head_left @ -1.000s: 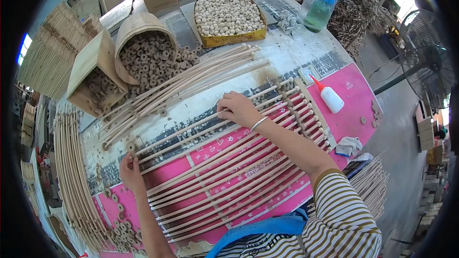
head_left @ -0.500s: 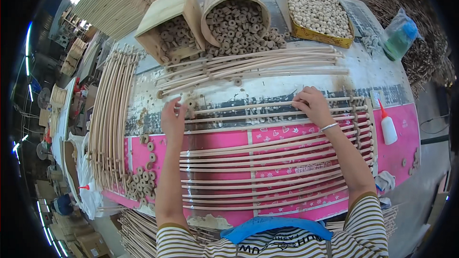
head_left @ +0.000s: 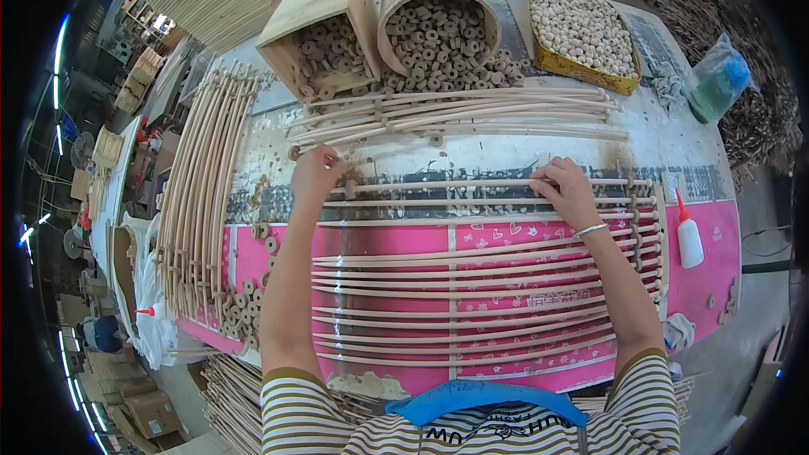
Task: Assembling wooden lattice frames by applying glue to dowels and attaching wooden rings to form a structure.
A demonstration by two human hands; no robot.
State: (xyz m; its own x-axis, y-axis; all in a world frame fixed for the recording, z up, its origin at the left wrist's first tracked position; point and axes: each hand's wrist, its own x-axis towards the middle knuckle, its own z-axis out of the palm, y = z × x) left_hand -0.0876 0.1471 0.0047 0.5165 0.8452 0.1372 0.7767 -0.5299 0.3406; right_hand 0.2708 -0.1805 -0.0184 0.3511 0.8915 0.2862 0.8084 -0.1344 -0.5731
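Observation:
My left hand is at the near left end of the far bundle of pale wooden rods, its fingers closed on a wooden rod just right of a round wooden ring. Over the right part of the top row rod, my right hand is open, thumb and forefinger apart. Below it, several rods lie side by side across the pink covering, with small beads on their right ends and rings threaded near those ends. Another ring sits by the top rod's left end.
A square wooden box and a round wooden tub lie tipped, spilling rings. Behind on the right stands a yellow tray of wooden balls. A white glue bottle with a red tip lies at right. More rods line the left edge, near loose rings.
My left hand has moved away from me to the end of the far rods and closed there. The right hand has let go of the top rod, its fingers now spread.

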